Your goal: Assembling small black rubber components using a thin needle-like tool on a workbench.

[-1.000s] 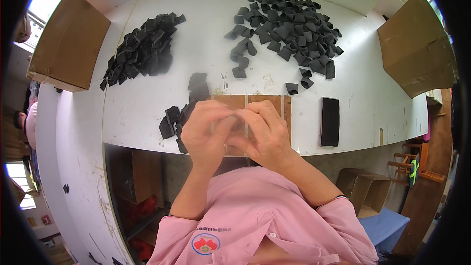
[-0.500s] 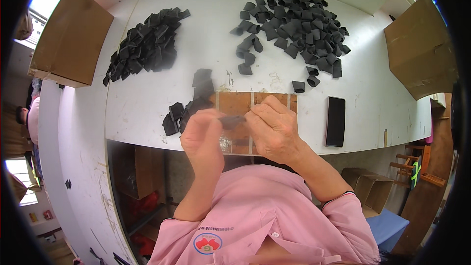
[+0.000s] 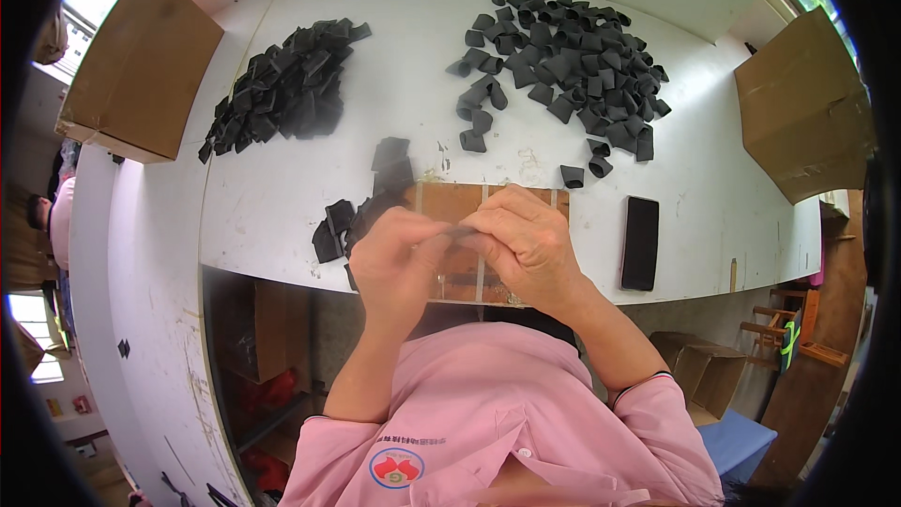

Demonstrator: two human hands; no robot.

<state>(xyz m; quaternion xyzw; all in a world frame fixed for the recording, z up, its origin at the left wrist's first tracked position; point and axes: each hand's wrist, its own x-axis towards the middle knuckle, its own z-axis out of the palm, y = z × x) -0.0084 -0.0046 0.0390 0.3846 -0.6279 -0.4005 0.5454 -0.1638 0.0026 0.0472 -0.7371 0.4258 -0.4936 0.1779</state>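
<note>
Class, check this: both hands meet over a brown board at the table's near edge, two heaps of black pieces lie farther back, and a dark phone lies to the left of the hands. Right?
Not quite. The head view shows the dark phone to the right of the hands, not the left. The rest holds: left hand and right hand meet over the brown board, with two heaps farther back.

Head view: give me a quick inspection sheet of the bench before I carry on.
Surface: white table, scuffed, with a taped brown board at the near edge.
Job's things: small black piece pinched between both hands; flat black pieces beside the board.
Clutter: flat-piece heap far left; folded-loop heap far right; black phone.
Fingers: left hand and right hand meet over the board.
Cables: nothing seen.
Surroundings: cardboard boxes at both sides; wooden chair to the right.
</note>
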